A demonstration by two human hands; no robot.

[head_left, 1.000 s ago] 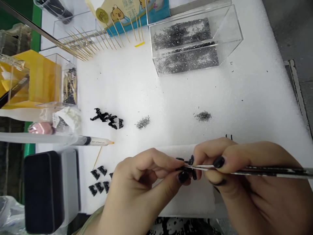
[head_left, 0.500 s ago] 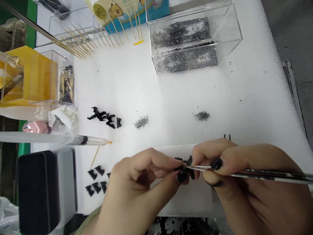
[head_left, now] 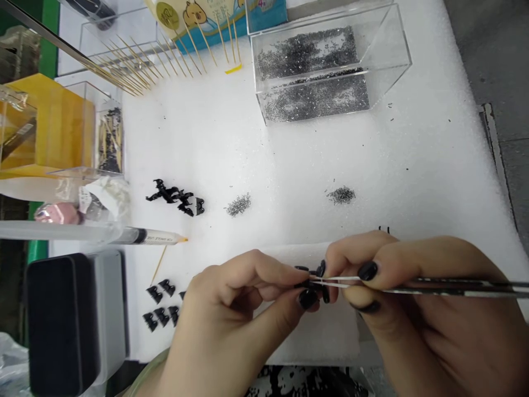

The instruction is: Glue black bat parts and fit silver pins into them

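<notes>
My left hand (head_left: 243, 309) is closed, thumb and fingertips pinching a small black piece (head_left: 314, 280) that the fingers mostly hide, so its shape is unclear. In my right hand (head_left: 430, 325) is a pair of slim metal tweezers (head_left: 450, 288), held between thumb and fingers. Their tips point left and reach the black piece, with a narrow gap between the two arms. Both hands meet low in the middle of the view, above a white sheet (head_left: 285, 336).
Clear boxes (head_left: 388, 55) of tiny black bits stand at the back. Small heaps of bits (head_left: 238, 205) and tangled black pieces (head_left: 165, 193) lie on white foam (head_left: 289, 154). Left are a syringe (head_left: 161, 237), black toothed pieces (head_left: 162, 316), upright sticks (head_left: 198, 49) and a dark case (head_left: 61, 325).
The tweezers' arms have spread slightly apart near the tips, and my right thumb has shifted up a little. My left hand keeps its pinch in the same place.
</notes>
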